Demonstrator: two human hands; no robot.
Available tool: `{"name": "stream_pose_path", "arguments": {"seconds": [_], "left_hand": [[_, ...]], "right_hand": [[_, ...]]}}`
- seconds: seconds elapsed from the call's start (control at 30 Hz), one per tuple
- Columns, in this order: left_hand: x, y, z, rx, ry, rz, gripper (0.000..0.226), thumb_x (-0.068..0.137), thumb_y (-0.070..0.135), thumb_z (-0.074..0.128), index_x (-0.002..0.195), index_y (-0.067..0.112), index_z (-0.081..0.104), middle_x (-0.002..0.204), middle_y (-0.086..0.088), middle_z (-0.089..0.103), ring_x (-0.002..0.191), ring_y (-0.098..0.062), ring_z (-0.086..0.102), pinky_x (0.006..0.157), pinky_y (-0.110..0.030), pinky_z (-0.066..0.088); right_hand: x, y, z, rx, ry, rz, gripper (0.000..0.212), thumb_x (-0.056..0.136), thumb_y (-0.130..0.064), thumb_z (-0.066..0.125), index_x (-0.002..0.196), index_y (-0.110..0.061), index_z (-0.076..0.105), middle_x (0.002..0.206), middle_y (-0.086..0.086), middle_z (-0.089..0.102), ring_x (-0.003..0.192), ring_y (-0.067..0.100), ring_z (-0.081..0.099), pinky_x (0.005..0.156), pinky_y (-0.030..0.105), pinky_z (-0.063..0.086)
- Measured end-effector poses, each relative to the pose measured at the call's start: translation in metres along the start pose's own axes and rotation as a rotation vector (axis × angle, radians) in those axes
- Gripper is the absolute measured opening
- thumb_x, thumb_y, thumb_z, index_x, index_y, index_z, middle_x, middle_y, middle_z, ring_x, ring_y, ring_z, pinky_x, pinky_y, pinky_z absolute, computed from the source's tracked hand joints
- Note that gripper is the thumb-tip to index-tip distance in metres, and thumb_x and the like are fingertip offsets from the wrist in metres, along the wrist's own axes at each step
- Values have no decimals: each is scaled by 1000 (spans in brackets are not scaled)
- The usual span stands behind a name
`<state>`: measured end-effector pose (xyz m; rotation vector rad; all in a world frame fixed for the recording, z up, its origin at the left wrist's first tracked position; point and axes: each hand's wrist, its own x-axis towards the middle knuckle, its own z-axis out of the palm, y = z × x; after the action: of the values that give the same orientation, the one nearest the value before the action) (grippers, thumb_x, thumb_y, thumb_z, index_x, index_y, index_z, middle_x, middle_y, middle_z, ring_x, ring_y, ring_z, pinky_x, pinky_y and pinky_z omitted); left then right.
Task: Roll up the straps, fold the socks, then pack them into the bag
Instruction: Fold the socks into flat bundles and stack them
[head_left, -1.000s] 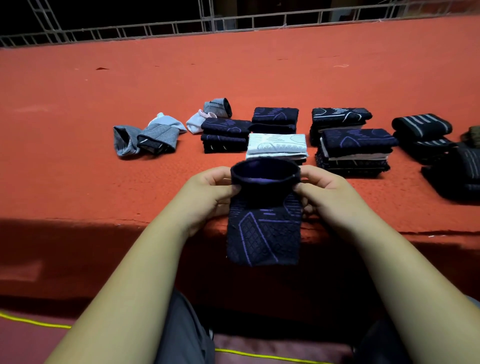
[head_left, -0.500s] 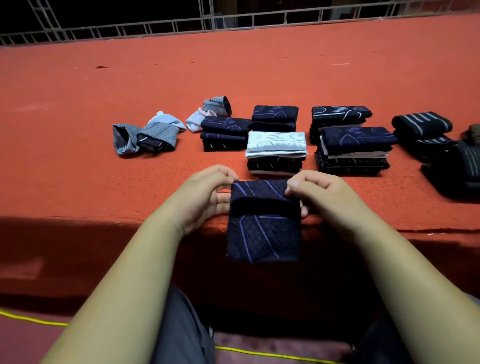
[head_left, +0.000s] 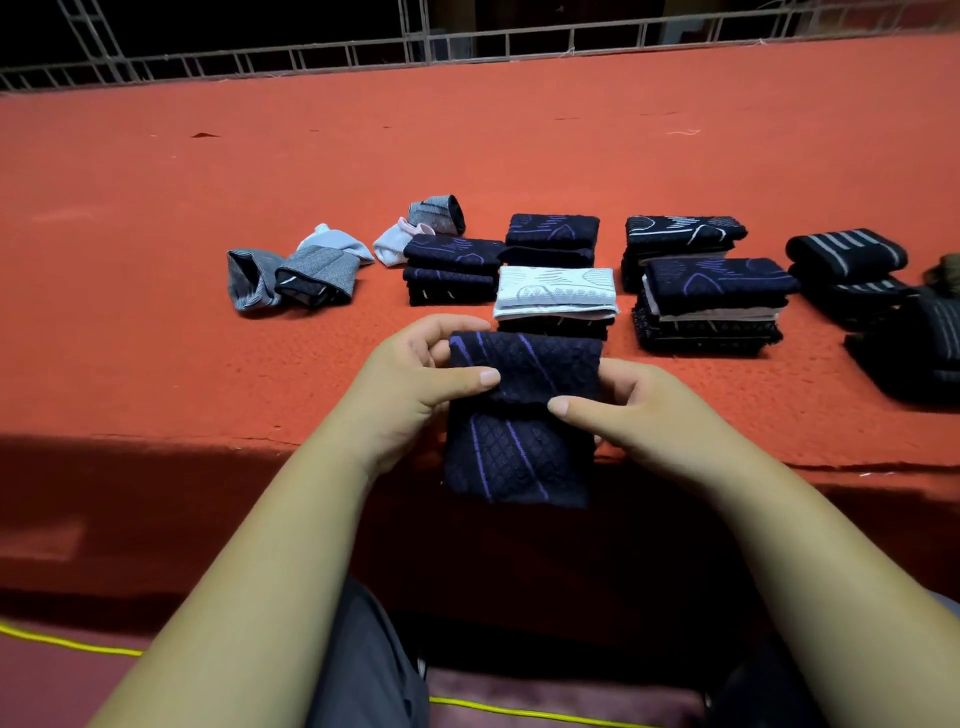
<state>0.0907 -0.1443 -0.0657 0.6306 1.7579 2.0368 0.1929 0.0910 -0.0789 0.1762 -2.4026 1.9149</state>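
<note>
A dark navy sock with purple lines (head_left: 519, 447) hangs in front of me over the near edge of the red surface, its top folded over as a flap. My left hand (head_left: 415, 387) grips its upper left side, thumb lying across the flap. My right hand (head_left: 639, 410) holds the upper right side, thumb pressed on the flap's lower edge. Behind it lie stacks of folded socks: a navy stack (head_left: 452, 270), another navy stack (head_left: 551, 239), a pile topped by a white sock (head_left: 556, 291) and a taller mixed pile (head_left: 711, 306). No bag is in view.
Loose grey and pale socks (head_left: 296, 275) lie at the left, with a grey-and-pink pair (head_left: 421, 228) behind. Dark striped rolled pieces (head_left: 852, 265) sit at the right edge. A metal railing (head_left: 467, 41) borders the far side of the red carpet (head_left: 208, 182). A yellow cord (head_left: 62, 644) runs along the floor.
The sock's open cuff has been turned down into a flat flap. Both thumbs have come round onto the front of the sock, and the sock sits slightly higher.
</note>
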Motion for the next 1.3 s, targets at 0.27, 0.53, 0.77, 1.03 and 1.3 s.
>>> {"name": "stream_pose_path", "arguments": {"seconds": [0.27,0.53,0.77,1.03,1.3], "left_hand": [[-8,2,-4,201,-133,-159,39,98,5,71,135,14,66,131,-4,75,124,-24,70,103,-48,57],[-5,1,-4,187,-79,-83,40,98,-6,65,134,11,66,131,-6,75,124,-26,69,96,-45,59],[0,-4,-2,-44,-48,-141,29,96,-7,60,123,2,68,120,-23,72,113,-34,69,103,-49,52],[2,-3,-3,-61,-30,-279,38,97,-2,47,130,-13,62,128,-28,69,113,-33,67,96,-38,58],[-6,0,0,20,-104,-218,41,94,2,73,133,4,63,129,-15,73,111,-25,74,85,-34,61]], "right_hand": [[-1,2,1,85,122,7,23,99,-5,70,120,-12,76,97,-8,79,73,-4,64,61,12,48],[0,1,-4,99,151,-19,35,99,3,60,122,-19,74,82,-3,67,61,15,43,55,25,35],[-4,-3,-9,219,166,14,29,100,-1,61,108,-20,80,98,5,73,85,22,57,72,34,44],[-6,0,-16,168,158,57,46,83,10,43,90,-15,82,93,6,78,75,23,66,69,30,50],[-7,-1,-15,95,94,-45,29,95,-5,62,111,-24,78,111,0,74,100,11,67,87,30,52]]}}
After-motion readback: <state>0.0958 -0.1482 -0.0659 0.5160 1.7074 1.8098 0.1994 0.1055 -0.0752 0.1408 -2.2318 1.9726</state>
